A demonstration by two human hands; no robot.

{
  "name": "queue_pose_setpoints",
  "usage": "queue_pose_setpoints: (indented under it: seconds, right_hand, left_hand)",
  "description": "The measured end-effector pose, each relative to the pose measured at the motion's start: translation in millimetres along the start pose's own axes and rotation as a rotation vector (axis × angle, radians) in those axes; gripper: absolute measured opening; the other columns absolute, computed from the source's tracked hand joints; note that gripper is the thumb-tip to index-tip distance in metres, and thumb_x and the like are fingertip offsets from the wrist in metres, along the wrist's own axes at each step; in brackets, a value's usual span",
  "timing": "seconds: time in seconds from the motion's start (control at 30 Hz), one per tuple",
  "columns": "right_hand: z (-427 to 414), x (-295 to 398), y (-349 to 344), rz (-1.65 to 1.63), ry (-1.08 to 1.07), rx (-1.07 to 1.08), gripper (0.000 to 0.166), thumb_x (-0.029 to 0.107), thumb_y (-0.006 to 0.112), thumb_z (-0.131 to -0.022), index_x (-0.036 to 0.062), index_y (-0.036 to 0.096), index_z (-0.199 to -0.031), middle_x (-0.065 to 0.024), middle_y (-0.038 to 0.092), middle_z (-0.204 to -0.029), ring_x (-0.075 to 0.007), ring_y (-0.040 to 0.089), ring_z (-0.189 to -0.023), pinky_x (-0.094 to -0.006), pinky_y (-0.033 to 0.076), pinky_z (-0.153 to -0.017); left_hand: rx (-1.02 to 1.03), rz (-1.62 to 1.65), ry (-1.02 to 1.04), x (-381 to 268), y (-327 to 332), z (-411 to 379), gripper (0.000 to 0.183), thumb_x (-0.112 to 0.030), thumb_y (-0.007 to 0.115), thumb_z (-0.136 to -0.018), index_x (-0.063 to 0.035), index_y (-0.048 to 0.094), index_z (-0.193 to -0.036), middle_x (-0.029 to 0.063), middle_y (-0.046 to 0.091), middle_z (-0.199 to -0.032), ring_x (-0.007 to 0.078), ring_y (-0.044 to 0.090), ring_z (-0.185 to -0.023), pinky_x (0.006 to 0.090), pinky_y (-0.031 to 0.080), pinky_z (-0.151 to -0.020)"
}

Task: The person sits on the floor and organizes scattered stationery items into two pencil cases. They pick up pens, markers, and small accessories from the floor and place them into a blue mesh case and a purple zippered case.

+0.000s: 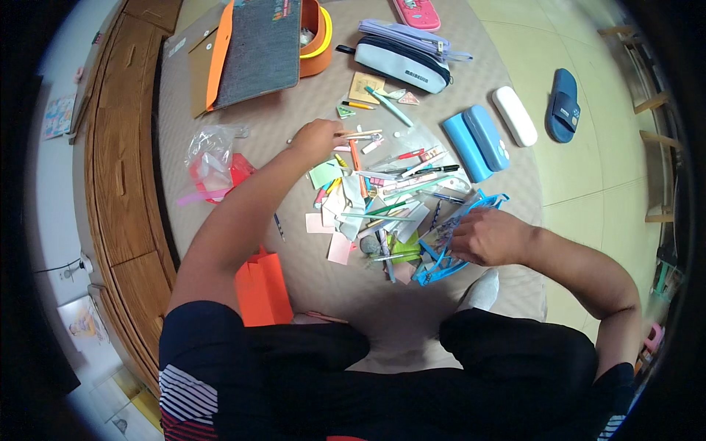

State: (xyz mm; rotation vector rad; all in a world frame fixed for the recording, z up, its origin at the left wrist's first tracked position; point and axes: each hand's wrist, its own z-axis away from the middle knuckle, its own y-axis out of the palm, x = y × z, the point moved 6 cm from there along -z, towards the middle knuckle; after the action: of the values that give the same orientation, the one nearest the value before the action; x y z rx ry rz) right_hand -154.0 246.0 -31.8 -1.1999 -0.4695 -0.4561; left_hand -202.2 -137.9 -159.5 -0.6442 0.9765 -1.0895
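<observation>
My left hand [317, 138] reaches over the far left of a pile of stationery. Its fingertips close on the near ends of a slim wooden pencil [361, 133] and what looks like a metal compass [376, 137]. On the right, my right hand [481, 237] grips a transparent pencil pouch [445, 234] with blue trim, which lies open-mouthed toward the pile. Between the hands are pens, an orange marker [354, 155], a green pencil [386, 208], a crumpled white tissue [351, 201], pale green sticky notes [325, 174], pink paper slips [340, 248] and a round grey object [369, 245].
A grey-and-white pencil case [402, 63], blue case [477, 143] and white case [514, 116] stand beyond the pile. Further left are a dark folder [259, 55], an orange container [317, 63], a clear plastic bag [209, 149] and an orange paper bag [265, 292]. Wooden drawers [124, 149] border the bed.
</observation>
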Motion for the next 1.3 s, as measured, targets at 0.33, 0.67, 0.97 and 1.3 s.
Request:
queue_pose_setpoints:
  seconds: [0.33,0.67,0.97,1.3]
  right_hand:
    - [-14,-19,-43,-0.045,0.250,-0.707,0.028,0.031,0.071,-0.106,0.0064,0.075,-0.119,-0.0166,0.079,-0.107,-0.0386,0.075,-0.105,-0.0511,0.061,-0.092]
    - [-19,-49,-11,-0.859,0.435,-0.573,0.037,0.034,0.057,-0.119,0.0020,0.075,-0.124,-0.0105,0.079,-0.099,-0.0258,0.075,-0.081,-0.0468,0.060,-0.078]
    - [-27,-31,-19,-1.302,0.391,-0.627,0.038,0.032,0.048,-0.124,-0.0016,0.066,-0.119,-0.0025,0.069,-0.096,-0.0096,0.066,-0.085,-0.0291,0.059,-0.079]
    - [33,-46,-4,-0.158,0.277,0.167,0.021,0.021,0.059,-0.110,0.0089,0.075,-0.112,-0.0212,0.075,-0.113,-0.0406,0.072,-0.113,-0.0543,0.057,-0.098]
  left_hand:
    - [0.191,0.548,0.438,-137,36,79,0.022,-0.019,0.071,-0.108,-0.0024,0.080,-0.121,0.0128,0.081,-0.106,0.0204,0.077,-0.097,0.0366,0.059,-0.089]
    - [0.268,1.684,-0.206,-221,78,111,0.059,-0.066,0.048,-0.115,-0.0098,0.059,-0.100,-0.0060,0.041,-0.075,0.0093,0.041,-0.065,0.0300,0.041,-0.063]
    - [0.314,1.617,-0.067,-248,61,115,0.069,-0.079,0.031,-0.113,-0.0132,0.047,-0.098,-0.0014,0.045,-0.085,0.0113,0.047,-0.071,0.0293,0.048,-0.069]
    - [-0.476,0.425,0.073,-77,54,87,0.016,-0.009,0.070,-0.104,-0.0033,0.075,-0.117,0.0203,0.069,-0.116,0.0345,0.072,-0.103,0.0456,0.057,-0.092]
